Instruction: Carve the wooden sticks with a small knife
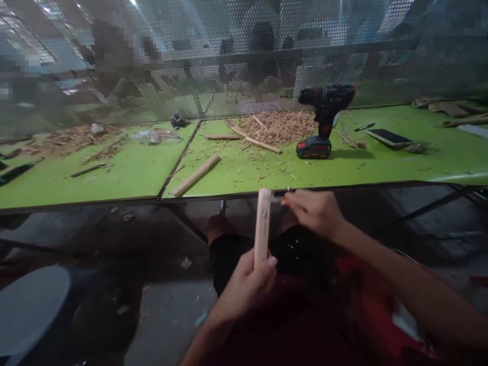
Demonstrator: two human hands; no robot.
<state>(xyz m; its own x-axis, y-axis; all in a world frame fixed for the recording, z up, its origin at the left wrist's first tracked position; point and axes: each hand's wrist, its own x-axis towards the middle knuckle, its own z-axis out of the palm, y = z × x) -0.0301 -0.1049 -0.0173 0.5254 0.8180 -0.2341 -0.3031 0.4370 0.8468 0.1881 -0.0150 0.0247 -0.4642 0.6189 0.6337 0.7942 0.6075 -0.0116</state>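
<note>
At the far left, a grey round stool seat (pixel 30 305) sits low on the floor beside the person. Above it runs a green table (pixel 125 175), its left panel strewn with wood shavings (pixel 72 138), a dark thin tool (pixel 88 169) and a clear plastic bottle (pixel 154 135) lying on its side. A loose wooden stick (pixel 195 175) lies slantwise near the seam between the two table panels, close to the near edge.

Below the table edge, over the person's lap, the left hand (pixel 244 290) is closed around the lower end of a flat wooden slat (pixel 263 226), thumb pressed on its near face; the slat stands nearly upright, its top reaching level with the table's near edge. Just right of the slat's top, the right hand (pixel 314 211) is pinched shut on a small thin tool (pixel 277 200) whose tip touches the slat's upper end; the tool is blurred and too small to identify.

On the table beyond, a heap of shavings (pixel 280 127) lies far of centre with long wooden strips (pixel 253 140) at its left edge. Right of the heap stands a cordless drill (pixel 324 119), upright on its battery. Further right lie a pen (pixel 365 126) and a phone (pixel 389 136), with more wood pieces (pixel 450 109) at the far right. A perforated metal screen (pixel 229 61) backs the table.
</note>
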